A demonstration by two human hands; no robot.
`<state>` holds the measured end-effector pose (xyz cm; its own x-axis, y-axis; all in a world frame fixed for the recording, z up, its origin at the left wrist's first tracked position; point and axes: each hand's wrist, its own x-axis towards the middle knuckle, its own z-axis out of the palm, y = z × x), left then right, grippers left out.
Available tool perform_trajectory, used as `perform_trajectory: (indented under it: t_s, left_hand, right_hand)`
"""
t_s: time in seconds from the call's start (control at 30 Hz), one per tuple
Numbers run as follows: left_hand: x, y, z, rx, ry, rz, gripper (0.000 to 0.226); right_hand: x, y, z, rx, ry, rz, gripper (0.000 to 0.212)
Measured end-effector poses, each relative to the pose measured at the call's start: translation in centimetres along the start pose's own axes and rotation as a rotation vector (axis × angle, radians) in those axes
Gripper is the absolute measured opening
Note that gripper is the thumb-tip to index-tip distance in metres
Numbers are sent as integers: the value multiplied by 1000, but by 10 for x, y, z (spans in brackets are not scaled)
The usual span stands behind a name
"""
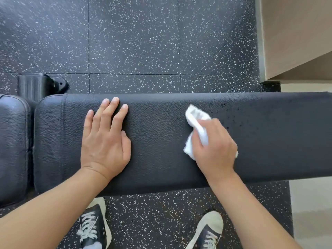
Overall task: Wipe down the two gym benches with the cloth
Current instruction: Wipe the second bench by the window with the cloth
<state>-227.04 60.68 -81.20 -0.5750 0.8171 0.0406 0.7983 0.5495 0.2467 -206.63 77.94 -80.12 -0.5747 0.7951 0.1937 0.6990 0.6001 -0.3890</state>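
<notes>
A crumpled white cloth [196,129] lies pressed on the black padded top of a gym bench [158,141], right of the pad's middle and nearer its far edge than its near edge. The right hand [215,148] grips the cloth, fingers curled round the bunched fabric, which sticks out past the knuckles toward the far edge and below the thumb side; the wrist angles in from the lower right. To the right of the cloth the pad is speckled with small dark droplets and runs on out of view at the right side. To the left lies a broad stretch of bare pad, then the left hand [106,139], resting flat, palm down, fingers straight and slightly spread, fingertips almost at the far edge, holding nothing. Past that hand the pad ends in a rounded, stitched corner, with a narrow gap before a second black cushion [13,146] at the left margin. Beyond the far edge spreads speckled black rubber floor [143,42], with a black bench foot [41,85] at the left and a tan wall [296,33] at the upper right. Below the near edge stand two black-and-white sneakers [93,227] on the same floor.
</notes>
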Motion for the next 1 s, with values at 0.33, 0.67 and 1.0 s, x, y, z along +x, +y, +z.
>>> perform_trajectory:
  t_s: [0.33,0.67,1.0]
  left_hand:
    - [2,2,-4,-18,-35,-15,66]
    - [0,0,-1,-16,-6,5,66]
    - [2,1,-3,-19,-27,-8,66]
  right_hand:
    - [-15,-104,37,129,-141,-220,14]
    - [-10,25,-9,-74,60,-19,19]
    - [8,-125,48,145,-65,-112,21]
